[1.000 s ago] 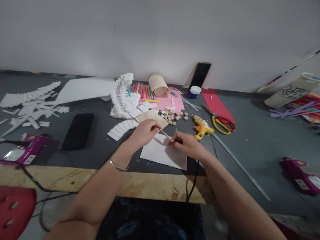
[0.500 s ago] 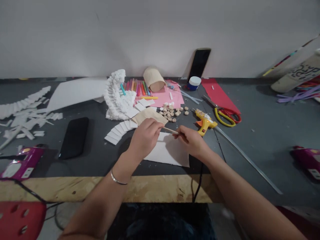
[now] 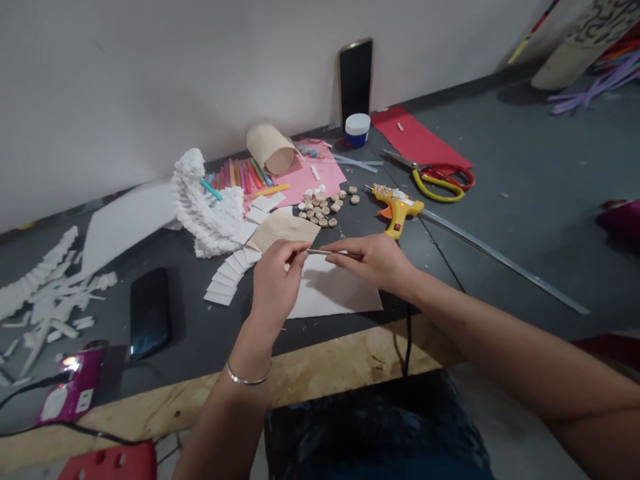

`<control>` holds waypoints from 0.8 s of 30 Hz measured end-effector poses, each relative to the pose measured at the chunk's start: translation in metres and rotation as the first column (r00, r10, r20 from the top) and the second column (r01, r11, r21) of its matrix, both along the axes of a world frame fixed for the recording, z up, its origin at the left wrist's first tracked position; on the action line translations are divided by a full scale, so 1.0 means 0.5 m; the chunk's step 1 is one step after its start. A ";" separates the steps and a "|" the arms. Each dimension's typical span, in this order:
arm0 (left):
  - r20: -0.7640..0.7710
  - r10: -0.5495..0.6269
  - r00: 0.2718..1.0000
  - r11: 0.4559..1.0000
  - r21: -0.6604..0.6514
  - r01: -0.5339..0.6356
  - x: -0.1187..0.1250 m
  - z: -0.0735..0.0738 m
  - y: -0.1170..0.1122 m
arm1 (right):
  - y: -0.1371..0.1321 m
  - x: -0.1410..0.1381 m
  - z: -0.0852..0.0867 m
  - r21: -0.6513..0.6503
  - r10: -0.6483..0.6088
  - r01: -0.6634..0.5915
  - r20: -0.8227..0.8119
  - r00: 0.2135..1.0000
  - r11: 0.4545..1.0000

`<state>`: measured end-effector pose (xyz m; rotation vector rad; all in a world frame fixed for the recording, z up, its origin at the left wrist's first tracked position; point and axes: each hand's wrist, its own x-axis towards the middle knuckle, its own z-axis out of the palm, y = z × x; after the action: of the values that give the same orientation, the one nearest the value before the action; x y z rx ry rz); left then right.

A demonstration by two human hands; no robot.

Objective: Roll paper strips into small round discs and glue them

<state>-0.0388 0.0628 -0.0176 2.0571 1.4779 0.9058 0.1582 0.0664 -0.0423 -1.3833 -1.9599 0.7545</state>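
Where the dark tabletop (image 3: 520, 220) spreads from left to right, it ranks as the largest item and bears the sheets and tools below.

Red sheet (image 3: 420, 137): far right, partly under the scissors' handles.
Pink sheet (image 3: 327, 175): far middle.
White card (image 3: 340, 300): near middle, flat, beneath the hands, partly hidden by them.
Right hand (image 3: 380, 260): above the card's right part; fingers extended leftward, thumb and fingers almost closed, with the strip between them.
Left hand (image 3: 277, 277): at the card's left side; fingers curled, thumb and fingertips pinched together on the strip's left end.
Scissors (image 3: 425, 172): right, blades pointing far left.
Yellow glue gun (image 3: 399, 210): just beyond the right hand, nozzle toward the far left.
Tan sheet (image 3: 283, 230): just beyond the left hand.
Narrow tan strip (image 3: 316, 251): held over the card's far edge, bridging the two hands; long axis running left to right, almost level, left end at the pinch, right end hard to make out among the fingers.
Small tan discs (image 3: 320, 212): loose cluster, beyond the strip.
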 end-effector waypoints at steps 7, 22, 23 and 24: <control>0.071 0.154 0.985 0.964 -0.228 -0.135 -0.007 -0.015 0.016 | 0.003 0.002 -0.005 -0.003 -0.050 0.050 -0.046 0.998 0.999; -0.011 0.142 0.990 0.989 0.054 -0.141 0.006 -0.039 0.017 | -0.005 -0.020 -0.020 0.091 0.011 -0.004 -0.075 0.997 0.996; -0.047 0.139 0.989 0.987 0.089 -0.135 0.009 -0.040 0.015 | -0.008 -0.024 -0.021 0.086 0.019 -0.010 -0.097 0.995 0.996; -0.073 0.139 0.988 0.984 0.120 -0.130 0.012 -0.042 0.014 | -0.011 -0.027 -0.022 0.079 0.020 -0.010 -0.124 0.992 0.997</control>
<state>-0.0330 0.0698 -0.0387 2.1190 1.6610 0.9910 0.1445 0.0609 -0.0534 -1.2466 -1.8849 0.7442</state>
